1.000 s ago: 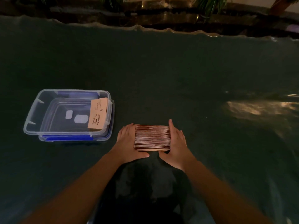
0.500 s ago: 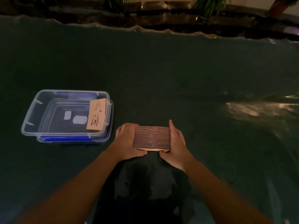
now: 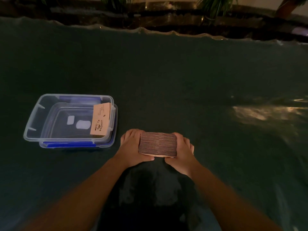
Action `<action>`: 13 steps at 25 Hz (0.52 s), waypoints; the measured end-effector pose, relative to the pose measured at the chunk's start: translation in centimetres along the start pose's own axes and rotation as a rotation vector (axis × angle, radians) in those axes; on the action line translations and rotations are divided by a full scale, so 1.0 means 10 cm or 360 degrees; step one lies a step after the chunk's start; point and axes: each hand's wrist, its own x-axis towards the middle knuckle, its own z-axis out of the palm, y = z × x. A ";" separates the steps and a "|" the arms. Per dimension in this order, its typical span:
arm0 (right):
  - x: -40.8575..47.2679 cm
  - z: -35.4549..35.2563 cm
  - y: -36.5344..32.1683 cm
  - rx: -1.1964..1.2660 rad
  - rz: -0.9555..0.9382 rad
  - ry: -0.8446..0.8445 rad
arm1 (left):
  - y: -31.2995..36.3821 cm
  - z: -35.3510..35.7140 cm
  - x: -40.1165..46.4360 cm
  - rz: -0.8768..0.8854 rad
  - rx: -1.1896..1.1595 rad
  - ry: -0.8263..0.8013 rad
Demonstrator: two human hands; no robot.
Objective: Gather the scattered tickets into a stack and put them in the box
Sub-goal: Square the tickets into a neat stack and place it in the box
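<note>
Head view: the left hand (image 3: 131,145) and the right hand (image 3: 182,150) clamp a thick, squared stack of tan paper tickets (image 3: 158,144) between them, the fingers of each curled around one short end and the thumbs pressed to the near face. The stack stands on edge on the dark green cloth-covered table (image 3: 166,72), so the many thin ticket edges show as fine lines on top. Just to the left sits the clear plastic storage box with blue latches (image 3: 31,124), open, resting on what looks like its own lid. One loose tan ticket printed with a coffee cup (image 3: 100,120) leans against the box's right inner wall. No other tickets are seen lying loose on the cloth.

Compared with a second ago, the right hand's forefinger, which stood straight up along the stack's far corner, has folded down over the end, and the left hand has closed in tighter. The stack itself has barely shifted. By my reading, the squaring-up is finished and the grip has turned from tapping to carrying, so the gathering step looks done. What remains is lifting the stack left over the near rim and setting it down beside the leaning ticket.
</note>
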 end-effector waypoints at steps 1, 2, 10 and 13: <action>-0.02 -0.03 -0.02 0.0044 0.0020 -0.0013 | 0.00 -0.02 -0.02 -0.0008 -0.0085 0.0000; -0.04 -0.05 -0.04 0.0110 0.0036 -0.0027 | 0.00 -0.04 -0.04 -0.0023 -0.0206 -0.0023; -0.34 -0.04 -0.48 0.1127 0.0051 -0.0192 | 0.03 -0.53 -0.38 -0.0054 -0.1636 -0.0237; -0.45 0.07 -0.88 0.1363 0.0112 -0.0301 | 0.12 -0.64 -0.48 -0.0189 -0.2153 -0.0109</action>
